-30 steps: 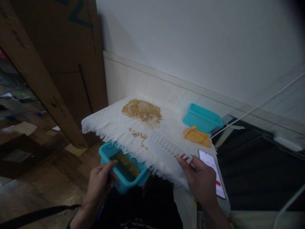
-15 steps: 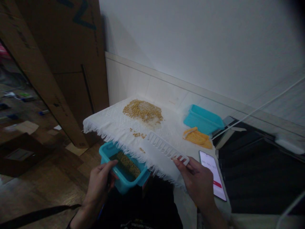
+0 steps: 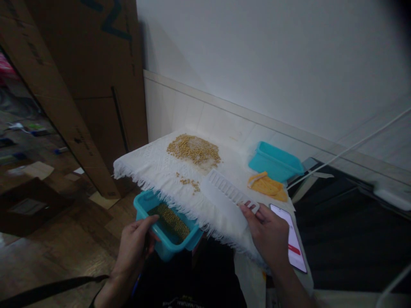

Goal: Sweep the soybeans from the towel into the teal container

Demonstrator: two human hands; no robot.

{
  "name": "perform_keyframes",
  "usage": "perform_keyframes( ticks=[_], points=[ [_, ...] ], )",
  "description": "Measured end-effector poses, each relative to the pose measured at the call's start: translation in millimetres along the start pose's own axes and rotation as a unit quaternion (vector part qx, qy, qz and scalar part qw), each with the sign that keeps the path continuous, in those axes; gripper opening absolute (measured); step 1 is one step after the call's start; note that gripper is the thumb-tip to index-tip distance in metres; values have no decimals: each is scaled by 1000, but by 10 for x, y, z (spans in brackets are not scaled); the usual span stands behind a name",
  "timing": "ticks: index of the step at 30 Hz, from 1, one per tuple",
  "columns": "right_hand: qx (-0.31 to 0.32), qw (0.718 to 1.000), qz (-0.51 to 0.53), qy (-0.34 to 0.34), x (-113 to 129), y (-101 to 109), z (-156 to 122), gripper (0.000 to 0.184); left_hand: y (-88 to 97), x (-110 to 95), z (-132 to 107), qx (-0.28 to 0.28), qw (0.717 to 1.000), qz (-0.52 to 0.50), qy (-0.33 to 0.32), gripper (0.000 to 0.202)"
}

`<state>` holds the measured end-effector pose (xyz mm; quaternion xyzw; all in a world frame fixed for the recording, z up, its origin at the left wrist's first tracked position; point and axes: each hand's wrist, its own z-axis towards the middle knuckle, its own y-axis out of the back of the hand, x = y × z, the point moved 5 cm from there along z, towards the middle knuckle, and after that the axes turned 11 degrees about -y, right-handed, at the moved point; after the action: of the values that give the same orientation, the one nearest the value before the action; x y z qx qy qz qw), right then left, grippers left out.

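My left hand (image 3: 138, 241) grips the near-left rim of a teal plastic bin (image 3: 171, 250), held just below the table's fringed edge. Yellowish soybeans (image 3: 173, 222) lie inside it. Between the fingers and thumb of my right hand (image 3: 266, 229) is one end of a white slotted plastic strip (image 3: 227, 190), tilted over the cloth. Its far end is close to a few loose soybeans (image 3: 189, 183). Further back, a heap of soybeans (image 3: 194, 149) mixed with small pale grains spreads over the white cloth (image 3: 154, 167).
A second teal bin (image 3: 276, 164) stands at the back right, with a yellow cloth (image 3: 268, 187) in front of it. A phone (image 3: 290, 239) lies along the right edge. Tall cardboard (image 3: 96, 111) rises at the left; a white cable (image 3: 349, 147) crosses the right side.
My right hand has moved slightly right, and the strip has shifted with it. Loose beans near the cloth's front edge are now gathered closer together. My left hand keeps the bin in place.
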<state>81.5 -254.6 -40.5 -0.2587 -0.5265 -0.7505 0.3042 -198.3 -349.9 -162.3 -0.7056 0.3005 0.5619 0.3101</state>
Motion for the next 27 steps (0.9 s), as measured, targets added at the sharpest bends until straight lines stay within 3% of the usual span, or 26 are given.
perform_keyframes(
  ticks=[14, 27],
  points=[
    [27, 999, 19, -18, 77, 35, -137, 30, -8, -43, -17, -12, 1000, -6, 6, 42],
    [43, 999, -8, 0, 98, -86, -136, 30, 13, -42, -24, -12, 1000, -7, 2, 43]
  ],
)
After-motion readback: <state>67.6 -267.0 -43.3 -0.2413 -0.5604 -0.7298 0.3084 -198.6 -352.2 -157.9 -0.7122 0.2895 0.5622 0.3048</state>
